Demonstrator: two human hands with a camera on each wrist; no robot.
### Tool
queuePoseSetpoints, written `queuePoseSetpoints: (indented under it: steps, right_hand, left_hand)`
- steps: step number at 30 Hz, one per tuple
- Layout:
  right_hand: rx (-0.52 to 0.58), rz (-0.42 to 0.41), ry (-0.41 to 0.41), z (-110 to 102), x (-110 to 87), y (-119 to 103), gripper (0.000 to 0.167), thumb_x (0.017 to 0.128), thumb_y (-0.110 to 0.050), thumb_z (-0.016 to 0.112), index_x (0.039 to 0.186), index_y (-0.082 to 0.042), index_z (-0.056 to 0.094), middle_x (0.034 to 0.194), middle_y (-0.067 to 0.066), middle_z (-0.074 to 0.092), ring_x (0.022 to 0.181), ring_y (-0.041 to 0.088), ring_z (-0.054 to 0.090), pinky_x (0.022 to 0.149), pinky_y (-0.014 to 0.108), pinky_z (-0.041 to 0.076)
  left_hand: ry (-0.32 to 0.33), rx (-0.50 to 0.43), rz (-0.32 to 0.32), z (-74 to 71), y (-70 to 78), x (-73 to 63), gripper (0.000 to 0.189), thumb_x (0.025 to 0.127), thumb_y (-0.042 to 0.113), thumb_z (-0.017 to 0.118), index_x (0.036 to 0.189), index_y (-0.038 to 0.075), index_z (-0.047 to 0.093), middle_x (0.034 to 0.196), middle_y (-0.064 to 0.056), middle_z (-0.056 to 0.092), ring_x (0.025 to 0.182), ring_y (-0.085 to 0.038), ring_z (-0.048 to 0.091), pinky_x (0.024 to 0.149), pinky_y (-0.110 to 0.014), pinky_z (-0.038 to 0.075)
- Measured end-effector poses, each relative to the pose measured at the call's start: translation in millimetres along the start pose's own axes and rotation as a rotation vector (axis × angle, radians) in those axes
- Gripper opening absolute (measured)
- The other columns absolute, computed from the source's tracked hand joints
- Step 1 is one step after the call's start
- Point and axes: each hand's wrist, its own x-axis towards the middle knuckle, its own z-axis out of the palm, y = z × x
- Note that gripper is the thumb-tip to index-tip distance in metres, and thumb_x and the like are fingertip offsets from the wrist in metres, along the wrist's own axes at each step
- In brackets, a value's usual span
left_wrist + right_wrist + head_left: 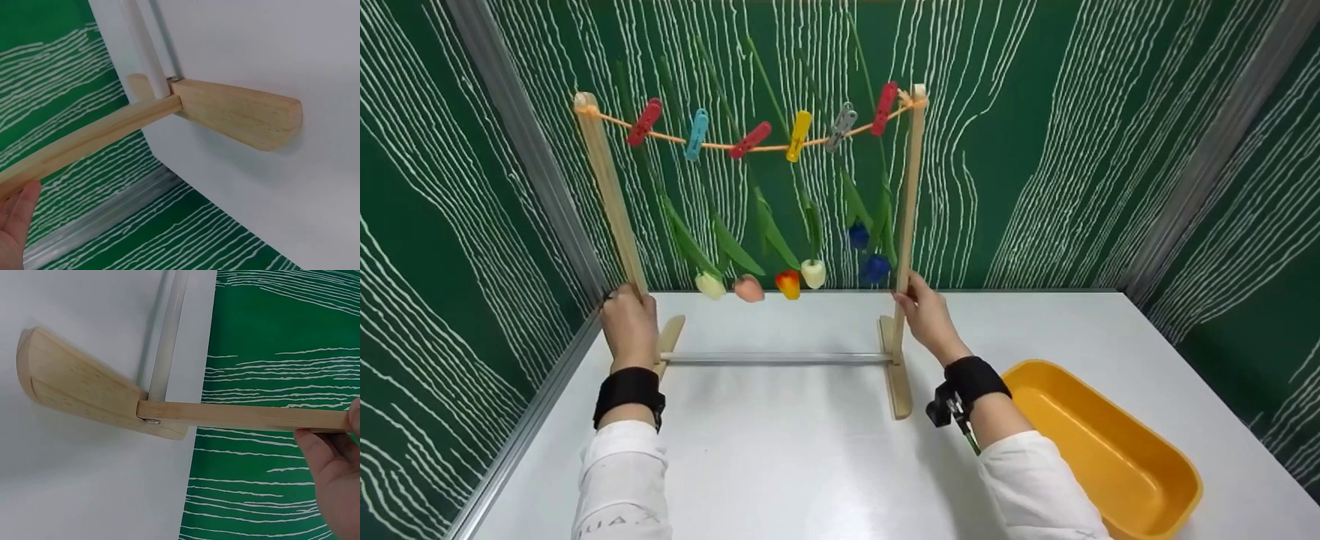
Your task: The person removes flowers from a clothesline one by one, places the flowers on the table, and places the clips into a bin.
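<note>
The wooden stand (912, 187) stands upright on the white table (780, 457), with a hand at each of its two posts. The left hand (631, 324) grips the left post (611, 195) above its foot; the back of the hand faces the head camera, and most of its fingers are hidden. In the left wrist view, one digit lies against the underside of the post; how the others sit cannot be told. The right hand (931, 313) pinches the right post above its foot, the wood held between the thumb and curled fingers, with the palm to the outer side.

A pale crossbar (776, 358) joins the posts low down, between and below the two hands. At the top, an orange cord (774, 148) sags from post to post, bearing six clothespins: a red one (645, 122), a light blue one, another red, a yellow one, a grey one and a third red. Tulips (788, 285) hang heads down beneath it, in cream, pink, orange-red, white and two in blue, well apart from the left hand. The yellow tub (1110, 457) rests on the table, beside the right forearm.
</note>
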Motion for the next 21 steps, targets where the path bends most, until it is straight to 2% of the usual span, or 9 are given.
queuePoseSetpoints:
  steps: [8, 12, 19, 21]
  right_hand:
    - [-0.003, 0.014, -0.023, -14, -15.8, 3, 0.039, 0.098, -0.010, 0.048, 0.135, -0.001, 0.041, 0.115, 0.021, 0.062, 0.113, 0.033, 0.058, 0.090, 0.046, 0.050]
    - [0.008, -0.007, -0.024, -22, -25.8, 6, 0.037, 0.097, -0.008, 0.049, 0.133, -0.001, 0.043, 0.115, 0.021, 0.063, 0.112, 0.032, 0.059, 0.088, 0.045, 0.051]
    - [0.033, 0.009, -0.031, -37, -47.9, 7, 0.039, 0.095, -0.005, 0.051, 0.133, -0.002, 0.043, 0.113, 0.023, 0.063, 0.108, 0.033, 0.061, 0.087, 0.043, 0.050]
    - [0.015, 0.003, -0.028, -40, -51.7, 6, 0.039, 0.095, -0.005, 0.052, 0.133, -0.003, 0.043, 0.113, 0.023, 0.064, 0.107, 0.033, 0.062, 0.086, 0.043, 0.050]
  left_hand:
    - [-0.019, 0.014, 0.004, -3.6, 6.6, -11.6, 0.021, 0.094, 0.008, 0.051, 0.097, -0.011, 0.059, 0.089, -0.031, 0.065, 0.083, -0.043, 0.065, 0.068, -0.051, 0.050]
    - [-0.022, -0.016, 0.042, -6.0, 8.6, -21.5, 0.020, 0.092, 0.006, 0.051, 0.096, -0.012, 0.059, 0.085, -0.031, 0.065, 0.080, -0.044, 0.065, 0.065, -0.051, 0.050]
    - [-0.178, 0.016, 0.072, -2.2, -4.0, -54.9, 0.023, 0.093, 0.005, 0.049, 0.098, -0.015, 0.059, 0.084, -0.033, 0.064, 0.074, -0.042, 0.067, 0.057, -0.048, 0.052]
    - [-0.182, 0.013, 0.078, -2.2, -4.9, -59.3, 0.023, 0.093, 0.005, 0.050, 0.098, -0.016, 0.059, 0.083, -0.033, 0.065, 0.072, -0.041, 0.067, 0.056, -0.047, 0.052]
